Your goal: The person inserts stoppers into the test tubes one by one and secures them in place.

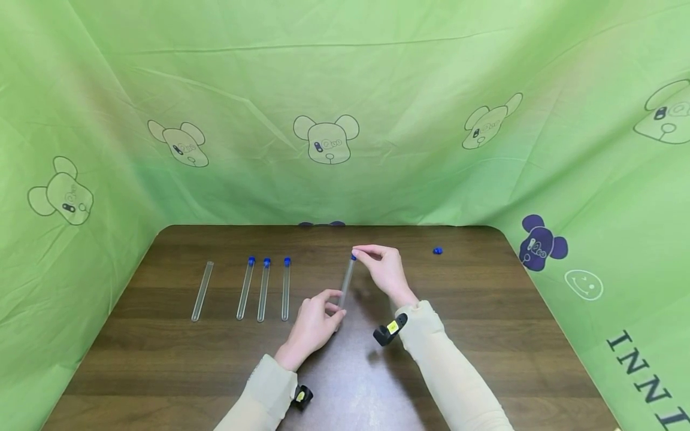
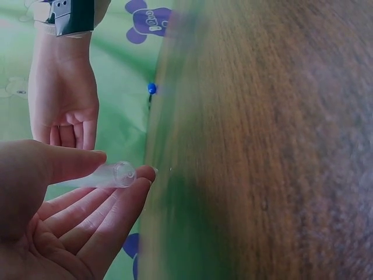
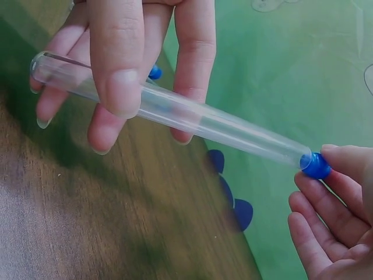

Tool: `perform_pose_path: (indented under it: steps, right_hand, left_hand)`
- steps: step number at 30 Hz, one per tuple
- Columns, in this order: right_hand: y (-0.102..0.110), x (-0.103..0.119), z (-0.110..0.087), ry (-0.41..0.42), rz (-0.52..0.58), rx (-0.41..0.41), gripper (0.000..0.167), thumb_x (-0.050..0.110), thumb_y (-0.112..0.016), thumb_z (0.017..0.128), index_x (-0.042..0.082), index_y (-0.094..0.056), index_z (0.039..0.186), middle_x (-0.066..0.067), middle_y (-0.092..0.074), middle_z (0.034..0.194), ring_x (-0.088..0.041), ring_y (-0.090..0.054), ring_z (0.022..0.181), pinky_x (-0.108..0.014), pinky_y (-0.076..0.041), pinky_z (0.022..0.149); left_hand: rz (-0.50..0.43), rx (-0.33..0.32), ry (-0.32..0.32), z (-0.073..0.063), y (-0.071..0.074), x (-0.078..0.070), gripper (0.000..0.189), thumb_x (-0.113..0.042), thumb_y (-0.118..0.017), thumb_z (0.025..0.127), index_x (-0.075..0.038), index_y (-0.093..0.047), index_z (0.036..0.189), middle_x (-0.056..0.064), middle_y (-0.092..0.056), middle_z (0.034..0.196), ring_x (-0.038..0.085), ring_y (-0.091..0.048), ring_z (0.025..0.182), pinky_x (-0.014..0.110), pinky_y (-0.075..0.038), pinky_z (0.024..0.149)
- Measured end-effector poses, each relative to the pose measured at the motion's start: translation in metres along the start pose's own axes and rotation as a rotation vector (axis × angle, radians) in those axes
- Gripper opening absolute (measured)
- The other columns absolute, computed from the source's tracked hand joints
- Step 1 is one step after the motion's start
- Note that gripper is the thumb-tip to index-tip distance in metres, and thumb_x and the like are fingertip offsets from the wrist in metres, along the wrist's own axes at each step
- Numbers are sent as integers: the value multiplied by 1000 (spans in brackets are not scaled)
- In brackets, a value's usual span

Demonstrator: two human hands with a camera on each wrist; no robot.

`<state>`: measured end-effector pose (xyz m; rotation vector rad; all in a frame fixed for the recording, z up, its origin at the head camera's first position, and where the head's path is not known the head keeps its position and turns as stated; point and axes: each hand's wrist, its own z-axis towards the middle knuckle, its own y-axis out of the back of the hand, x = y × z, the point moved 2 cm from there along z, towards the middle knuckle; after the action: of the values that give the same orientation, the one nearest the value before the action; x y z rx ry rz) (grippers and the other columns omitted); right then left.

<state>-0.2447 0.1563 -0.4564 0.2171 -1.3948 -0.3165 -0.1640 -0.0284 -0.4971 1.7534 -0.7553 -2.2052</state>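
Test tube (image 1: 348,280), clear and tilted, is held above the middle of the tabletop (image 1: 485,335) from where I stand, its rounded end toward the near left and its mouth toward the far right. The left hand (image 1: 312,323) grips it near the rounded end, thumb on one side and fingers on the other. The right hand (image 1: 384,272) pinches a blue cap (image 3: 315,165) between thumb and fingertips, right at the tube's mouth; I can't tell whether the cap is fully seated. Off to the left lie three capped tubes (image 1: 263,293), side by side but apart, blue ends pointing far. Farther left, an uncapped tube (image 1: 202,291) lies at a slight slant. A loose blue cap (image 1: 438,251) sits at the far right, well apart from the hands. Green cloth (image 1: 323,72) printed with bear heads hangs behind and along both sides.
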Motion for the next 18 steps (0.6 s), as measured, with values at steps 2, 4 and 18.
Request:
perform_pose_path:
  steps: [2,4,18]
  right_hand:
    - [0,0,0,4,1,1,20,19,-77,94,6,-80,108,-6,-77,102,-19,-71,97,-33,-52,87]
    - [-1,0,0,7,1,2,20,19,-76,94,6,-80,108,-6,-77,102,-19,-71,97,-34,-52,87]
    - [-6,-1,-3,5,5,7,22,18,-74,96,5,-78,113,-6,-76,105,-19,-71,98,-30,-52,85]
  left_hand:
    - [3,-2,-2,0,0,0,33,-9,-75,92,-4,-68,124,6,-76,87,-1,-63,53,25,-53,58]
    - [6,-4,-3,0,0,-1,33,-9,-75,92,-5,-68,124,6,-76,87,-2,-63,53,25,-53,58]
    - [16,-2,-4,1,1,0,33,-9,-75,92,-4,-67,124,7,-77,88,-3,-62,52,26,-53,59]
